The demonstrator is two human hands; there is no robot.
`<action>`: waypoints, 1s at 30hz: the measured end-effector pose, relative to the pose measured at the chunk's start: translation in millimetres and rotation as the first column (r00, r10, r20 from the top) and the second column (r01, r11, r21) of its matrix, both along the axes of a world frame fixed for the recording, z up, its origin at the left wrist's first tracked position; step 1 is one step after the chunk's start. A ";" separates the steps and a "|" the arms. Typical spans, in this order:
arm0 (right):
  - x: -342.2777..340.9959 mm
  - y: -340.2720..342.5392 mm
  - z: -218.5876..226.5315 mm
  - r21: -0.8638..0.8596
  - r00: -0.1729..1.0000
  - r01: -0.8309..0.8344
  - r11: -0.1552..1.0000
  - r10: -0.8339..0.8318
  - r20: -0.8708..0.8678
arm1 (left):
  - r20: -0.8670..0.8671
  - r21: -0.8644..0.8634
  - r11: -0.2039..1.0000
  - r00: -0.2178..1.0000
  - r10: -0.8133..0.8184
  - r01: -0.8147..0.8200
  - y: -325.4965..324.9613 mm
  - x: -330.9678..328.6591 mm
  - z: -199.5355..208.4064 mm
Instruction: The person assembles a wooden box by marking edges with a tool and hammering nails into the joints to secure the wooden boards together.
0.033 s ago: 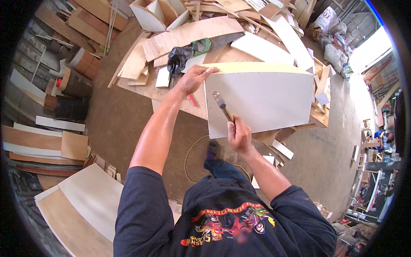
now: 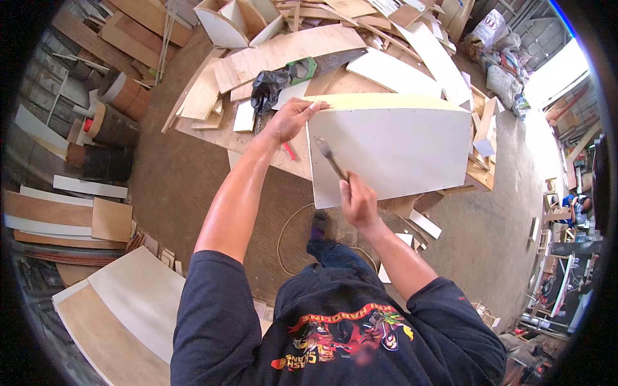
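Note:
A white-faced wooden box (image 2: 393,154) stands tilted at the front of the work table. Its top side is pale yellow, and small dark nail heads dot the edges of its face. My left hand (image 2: 293,119) is closed on the box's upper left corner, thumb along the top. Wrapped round a wooden handle, my right hand (image 2: 359,202) holds a hammer (image 2: 331,157) in front of the face. The hammer's head is smeared by motion, close to the box's left edge; whether it touches cannot be told.
Behind the box, the table (image 2: 283,161) carries plywood offcuts (image 2: 283,58), a green-handled handsaw (image 2: 302,69), a black plastic bag (image 2: 267,90) and a red tool (image 2: 289,151). Stacked boards (image 2: 64,212) lie at left. A cord (image 2: 281,238) curls on the floor by my foot.
The hammer's head has shifted slightly to the left, and my right hand has tipped a little with it. My left hand and the box have stayed in place.

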State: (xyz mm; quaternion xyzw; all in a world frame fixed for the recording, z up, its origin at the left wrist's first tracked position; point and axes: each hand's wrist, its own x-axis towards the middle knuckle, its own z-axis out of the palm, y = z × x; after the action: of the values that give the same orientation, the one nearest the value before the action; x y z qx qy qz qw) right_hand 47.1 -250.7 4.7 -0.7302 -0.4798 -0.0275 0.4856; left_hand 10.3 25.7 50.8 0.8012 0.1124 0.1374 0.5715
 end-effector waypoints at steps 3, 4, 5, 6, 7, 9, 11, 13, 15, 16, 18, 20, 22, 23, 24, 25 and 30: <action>-0.2 4.3 -1.3 -0.224 1.000 0.024 0.974 -0.022 0.012 | -0.038 -0.022 0.999 0.999 0.022 -0.023 4.1 -0.6 -5.6; -3.9 0.2 4.8 -0.186 0.999 0.023 0.982 -0.029 -0.034 | -0.017 0.072 0.997 0.999 0.034 -0.033 7.2 0.0 -12.5; -5.4 -1.1 8.2 -0.148 0.996 0.023 0.989 -0.035 -0.080 | 0.004 0.166 0.985 0.999 0.044 -0.044 10.8 0.0 -18.7; -3.2 -1.3 7.7 -0.153 0.996 0.027 0.988 -0.040 -0.080 | 0.004 0.162 0.986 0.999 0.040 -0.040 8.8 1.8 -16.0; -1.0 -1.2 7.0 -0.171 0.998 0.043 0.984 -0.050 -0.034 | -0.023 0.196 0.979 0.998 0.058 -0.052 6.3 2.2 -13.5; 2.4 -0.4 5.6 -0.191 0.998 0.065 0.979 -0.064 0.012 | -0.049 0.229 0.972 0.996 0.071 -0.058 4.1 0.6 -10.5; 4.8 0.8 3.9 -0.216 1.000 -0.002 0.976 0.005 0.016 | -0.047 0.224 0.972 0.996 0.077 -0.065 4.8 -2.5 -9.4; 1.4 -2.9 1.0 -0.180 1.000 0.021 0.983 -0.016 0.027 | -0.033 0.201 0.978 0.997 0.066 -0.058 3.5 -2.9 -8.3; 2.2 -3.1 1.9 -0.145 0.999 0.045 0.988 -0.041 0.033 | -0.023 0.176 0.983 0.998 0.052 -0.047 3.1 -3.4 -5.5; 4.1 -2.2 5.1 -0.212 0.999 0.044 0.976 -0.046 -0.003 | -0.032 0.221 0.974 0.998 0.051 -0.043 3.4 -4.1 -2.3; 5.5 -2.9 5.3 -0.278 0.998 0.045 0.959 -0.058 -0.038 | -0.040 0.266 0.963 0.998 0.047 -0.035 3.9 -4.7 -2.0; 2.7 -5.4 1.3 -0.042 0.997 0.033 0.999 -0.030 0.068 | -0.010 0.262 0.964 0.999 0.049 -0.045 4.2 -4.2 -5.4; 1.9 -0.6 2.1 -0.173 0.998 0.052 0.984 -0.043 0.051 | -0.008 0.259 0.965 0.999 0.042 -0.038 5.1 -3.0 -8.8; 1.7 2.5 2.8 -0.301 0.998 0.062 0.952 -0.054 0.035 | -0.006 0.257 0.966 0.999 0.039 -0.036 5.6 -2.8 -10.4; 1.3 6.9 4.9 -0.294 0.998 0.066 0.953 -0.061 0.027 | -0.005 0.253 0.967 0.999 0.035 -0.033 6.9 -3.5 -12.0; -4.1 5.1 6.7 -0.298 0.997 0.071 0.952 -0.065 0.028 | -0.019 0.258 0.966 0.999 0.036 -0.030 9.2 -3.5 -13.3; -14.1 8.1 7.6 -0.342 0.987 0.159 0.926 -0.153 0.044 | -0.027 0.333 0.943 1.000 -0.010 0.018 12.8 -1.9 -10.8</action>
State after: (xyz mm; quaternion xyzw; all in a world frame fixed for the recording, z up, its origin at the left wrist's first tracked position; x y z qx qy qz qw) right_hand 33.0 -242.6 12.3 -0.8395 -0.4218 0.0125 0.3424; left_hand 8.4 38.4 40.0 0.8886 0.0890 0.1404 0.4275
